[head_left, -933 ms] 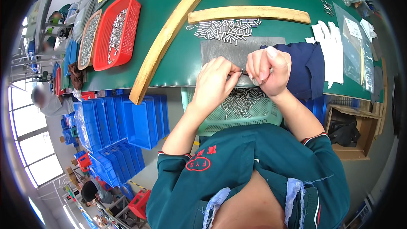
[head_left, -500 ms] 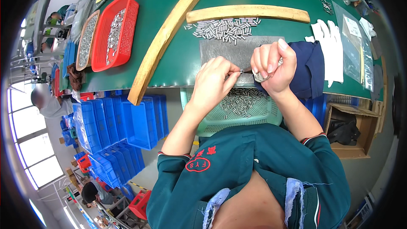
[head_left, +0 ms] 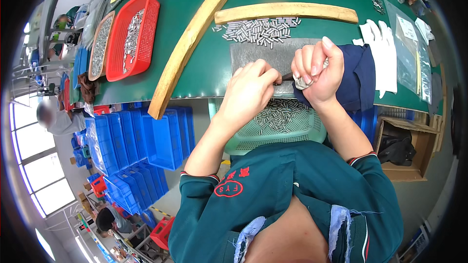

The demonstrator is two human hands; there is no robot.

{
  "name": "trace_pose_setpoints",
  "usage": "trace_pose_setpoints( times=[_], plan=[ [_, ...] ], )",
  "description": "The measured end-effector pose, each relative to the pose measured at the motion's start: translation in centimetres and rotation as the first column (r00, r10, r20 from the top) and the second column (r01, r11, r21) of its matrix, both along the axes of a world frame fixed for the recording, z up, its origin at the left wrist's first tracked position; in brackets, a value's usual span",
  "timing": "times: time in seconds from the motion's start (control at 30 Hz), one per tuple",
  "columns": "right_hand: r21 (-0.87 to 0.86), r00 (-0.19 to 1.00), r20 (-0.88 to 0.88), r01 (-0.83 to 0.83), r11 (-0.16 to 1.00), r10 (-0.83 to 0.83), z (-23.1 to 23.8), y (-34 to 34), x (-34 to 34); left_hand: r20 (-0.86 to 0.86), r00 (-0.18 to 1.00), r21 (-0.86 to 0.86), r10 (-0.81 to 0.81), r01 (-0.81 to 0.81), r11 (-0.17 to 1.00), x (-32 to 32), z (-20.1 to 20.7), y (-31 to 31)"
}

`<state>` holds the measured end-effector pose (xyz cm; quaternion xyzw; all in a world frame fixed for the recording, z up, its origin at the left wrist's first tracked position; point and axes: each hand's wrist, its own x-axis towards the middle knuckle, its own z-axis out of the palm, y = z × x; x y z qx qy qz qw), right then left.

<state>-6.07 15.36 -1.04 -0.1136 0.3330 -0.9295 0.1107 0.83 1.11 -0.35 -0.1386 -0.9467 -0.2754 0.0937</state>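
My left hand (head_left: 248,87) is closed in a pinch above the front edge of the grey mat (head_left: 251,56). The small metal pin it held half a second ago is now mostly hidden by the fingers. Facing it, my right hand (head_left: 319,73) is wrapped round a thin dark-bladed tool, its grip bound in whitish cloth (head_left: 303,84). The blade (head_left: 287,78) points at my left fingertips. Beyond the mat lies a pile of short metal pins (head_left: 261,31). Under my hands, a pale green basket (head_left: 243,143) holds many more pins.
Two wooden strips (head_left: 287,12) border the pile. A red basket (head_left: 151,34) of metal parts stands left. Navy cloth (head_left: 358,78) and white gloves (head_left: 382,63) lie right. Blue crates (head_left: 165,141) are stacked below left; a cardboard box (head_left: 414,170) is below right. Other people are at far left.
My left fingers have curled further over and turned, covering the pin that showed at their tips. My right hand has shifted slightly right with the tool.
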Motion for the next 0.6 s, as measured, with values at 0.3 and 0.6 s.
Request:
trace_pose_setpoints(
  times=[0.3,0.6],
  plan=[
    [-0.025,0.991,-0.058,-0.119,0.993,0.117,-0.1,0.1,0.1,-0.022,0.980,0.009,0.199,-0.199,0.980,1.0,-0.6,0.8],
    [-0.079,0.988,-0.054,-0.151,0.985,0.147,-0.3,0.0,0.0,-0.004,0.983,0.115,0.181,-0.179,0.977,0.9,-1.3,0.4]
  ],
)
